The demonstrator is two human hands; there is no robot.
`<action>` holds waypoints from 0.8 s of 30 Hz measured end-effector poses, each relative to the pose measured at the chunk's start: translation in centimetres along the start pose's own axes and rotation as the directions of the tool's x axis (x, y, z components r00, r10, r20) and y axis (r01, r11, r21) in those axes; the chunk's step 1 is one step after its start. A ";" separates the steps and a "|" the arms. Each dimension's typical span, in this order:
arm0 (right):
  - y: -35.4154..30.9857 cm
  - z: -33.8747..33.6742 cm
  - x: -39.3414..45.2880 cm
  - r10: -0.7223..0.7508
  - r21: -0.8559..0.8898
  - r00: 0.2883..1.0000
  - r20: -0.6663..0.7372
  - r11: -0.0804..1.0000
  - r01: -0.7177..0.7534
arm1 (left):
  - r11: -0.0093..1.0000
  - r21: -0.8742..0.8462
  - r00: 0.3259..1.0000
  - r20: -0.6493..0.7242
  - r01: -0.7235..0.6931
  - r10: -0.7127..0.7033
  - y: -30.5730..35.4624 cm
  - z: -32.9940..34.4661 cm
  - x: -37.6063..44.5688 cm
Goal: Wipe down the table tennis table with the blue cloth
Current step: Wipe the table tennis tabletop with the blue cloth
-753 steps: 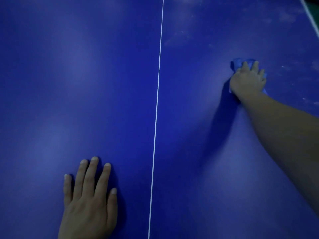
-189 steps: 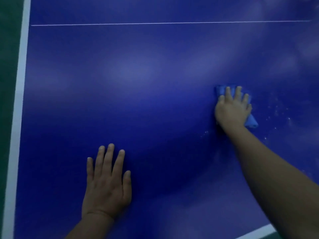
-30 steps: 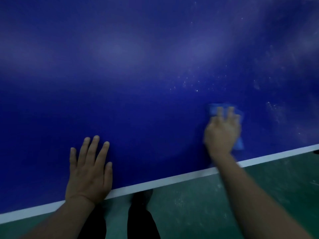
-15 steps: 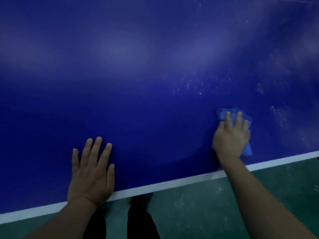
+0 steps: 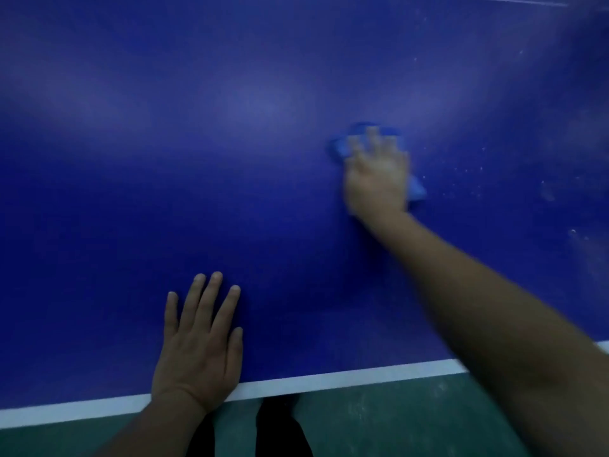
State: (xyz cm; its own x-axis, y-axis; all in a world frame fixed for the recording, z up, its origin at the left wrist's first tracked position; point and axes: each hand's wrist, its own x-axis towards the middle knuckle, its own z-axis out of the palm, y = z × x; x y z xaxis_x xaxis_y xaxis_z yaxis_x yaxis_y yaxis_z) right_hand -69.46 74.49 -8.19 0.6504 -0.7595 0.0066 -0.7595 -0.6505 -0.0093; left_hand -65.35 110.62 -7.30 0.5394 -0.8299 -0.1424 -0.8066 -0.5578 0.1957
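At the near edge of the table tennis table [image 5: 263,103], a wipe-down is under way.
Left hand [image 5: 197,351] rests flat, fingers straight, at 7 o'clock; right hand [image 5: 375,176] presses the blue cloth [image 5: 416,190] at 2 o'clock, white specks [image 5: 481,168] lying just beyond at 3 o'clock.

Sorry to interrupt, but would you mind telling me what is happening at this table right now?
A person is wiping a blue table tennis table with a blue cloth. The right hand presses the cloth flat on the surface, well in from the white edge line, and is blurred with motion. The left hand rests flat near that edge, fingers spread, holding nothing. Pale dust specks show to the right of the cloth, so that patch looks not yet wiped.
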 end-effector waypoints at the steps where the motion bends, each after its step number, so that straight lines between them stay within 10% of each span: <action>1: 4.4 -0.2 0.6 0.140 -0.002 0.990 -0.010 0.990 -0.140 | 1.000 -0.008 1.000 0.003 0.002 -0.001 0.0 0.0 0.0; 6: 9.0 -1.3 -0.6 0.498 0.103 0.867 -0.015 0.863 -0.494 | 1.000 -0.003 1.000 0.016 -0.004 0.004 0.0 0.0 -0.1; 10: -2.6 -0.5 -4.5 -0.044 0.106 0.999 -0.011 0.993 0.045 | 1.000 0.019 1.000 0.026 -0.001 0.000 0.1 0.0 0.0; 14: -2.9 -0.2 -9.1 -0.459 0.109 0.888 0.003 0.883 0.456 | 1.000 0.007 1.000 0.012 0.002 -0.002 0.1 0.0 -0.1; 17: 7.4 -0.6 -6.8 -0.092 -0.057 0.996 -0.006 0.994 0.091 | 1.000 -0.005 1.000 0.008 0.003 -0.003 0.0 0.1 -0.2; 20: 15.2 -1.8 -5.8 0.425 0.019 0.905 -0.013 0.905 -0.425 | 1.000 0.002 1.000 0.014 -0.003 0.003 -0.1 0.2 -0.2; 24: 9.1 -1.5 -6.8 0.391 0.081 0.919 -0.038 0.918 -0.388 | 1.000 0.005 1.000 0.023 0.004 -0.004 -0.1 0.1 -0.2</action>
State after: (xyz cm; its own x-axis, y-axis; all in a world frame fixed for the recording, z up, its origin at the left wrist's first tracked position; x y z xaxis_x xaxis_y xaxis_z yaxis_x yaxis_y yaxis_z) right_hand -80.80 73.68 -6.86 0.3003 -0.9530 0.0404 -0.9485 -0.3029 -0.0925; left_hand -65.44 110.85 -7.33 0.5370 -0.8272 -0.1657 -0.8057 -0.5611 0.1899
